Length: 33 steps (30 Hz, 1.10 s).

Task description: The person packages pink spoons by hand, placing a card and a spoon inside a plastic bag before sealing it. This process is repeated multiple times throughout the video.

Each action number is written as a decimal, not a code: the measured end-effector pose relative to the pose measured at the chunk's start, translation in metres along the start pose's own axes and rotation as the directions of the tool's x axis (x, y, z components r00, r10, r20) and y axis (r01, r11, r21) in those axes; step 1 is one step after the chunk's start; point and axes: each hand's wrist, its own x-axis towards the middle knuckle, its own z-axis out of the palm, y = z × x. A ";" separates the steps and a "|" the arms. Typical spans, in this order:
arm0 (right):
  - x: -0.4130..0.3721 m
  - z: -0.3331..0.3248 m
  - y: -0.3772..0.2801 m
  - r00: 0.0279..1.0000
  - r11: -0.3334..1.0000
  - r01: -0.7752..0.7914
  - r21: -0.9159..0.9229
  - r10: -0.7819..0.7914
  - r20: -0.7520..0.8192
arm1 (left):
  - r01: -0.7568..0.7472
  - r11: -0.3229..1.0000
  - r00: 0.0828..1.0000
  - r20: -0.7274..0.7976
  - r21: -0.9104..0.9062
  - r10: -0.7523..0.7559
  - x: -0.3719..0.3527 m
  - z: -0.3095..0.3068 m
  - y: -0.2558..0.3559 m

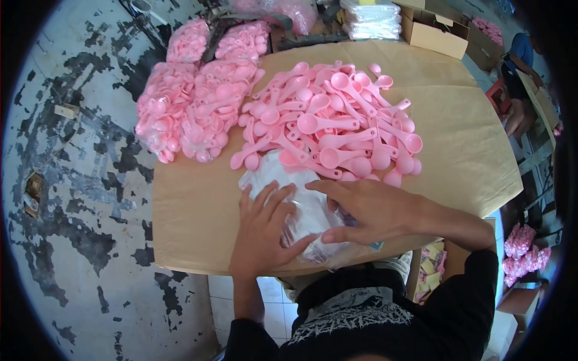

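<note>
Near the table's front edge lies a stack of white and clear plastic bags (pixel 308 210). My left hand (pixel 263 225) rests on its left side with the fingers spread. My right hand (pixel 367 210) is on the right side of the stack, thumb and forefinger apart, its other fingers partly hidden below the palm. Just beyond the stack is a large heap of pink plastic spoons (pixel 337 120), and the far edge of the stack touches it.
Clear bags filled with pink spoons (pixel 198 111) sit at the table's left. Behind stand stacked clear packs (pixel 371 21) and an open cardboard box (pixel 435 36). Another person (pixel 519 66) is at the far right. A box with packets (pixel 430 271) stands below the front edge.
</note>
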 end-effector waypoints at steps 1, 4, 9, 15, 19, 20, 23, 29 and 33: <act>0.004 -0.001 -0.003 1.000 1.000 -0.004 0.013 0.004 0.026 | 0.000 1.000 1.000 0.018 0.005 0.000 0.001 -0.002 0.002; 0.013 0.003 0.008 0.988 0.993 -0.119 -0.013 0.119 0.098 | 0.022 1.000 0.999 -0.034 -0.022 -0.023 -0.005 0.008 0.000; 0.007 0.014 0.034 0.993 0.988 -0.033 0.149 0.049 -0.104 | 0.036 0.987 0.983 -0.170 -0.157 -0.063 -0.018 0.022 -0.003; 0.000 -0.020 0.043 0.947 0.991 0.016 0.134 0.028 -0.319 | 0.083 0.986 0.991 -0.096 -0.142 -0.098 -0.020 0.025 0.001; -0.008 -0.034 0.034 0.888 0.951 0.108 0.290 0.039 -0.458 | 0.047 0.999 0.997 -0.064 0.006 -0.046 -0.017 0.016 0.003; -0.009 -0.033 0.032 0.891 0.940 0.124 0.319 0.036 -0.452 | 0.028 0.998 0.998 -0.064 0.062 -0.024 -0.014 0.009 0.005; -0.005 -0.020 0.021 0.903 0.895 0.177 0.409 0.018 -0.430 | 0.001 0.864 0.974 -0.194 -0.504 -0.115 0.001 0.008 0.025; 0.002 0.017 0.015 0.856 0.793 0.462 0.396 -0.282 -0.433 | -0.111 0.109 0.868 -0.150 -0.988 -0.473 0.026 0.029 0.069; -0.009 0.001 0.009 0.844 0.822 0.416 0.388 -0.190 -0.502 | -0.274 -0.006 0.886 -0.250 -0.962 -0.390 0.024 0.033 0.069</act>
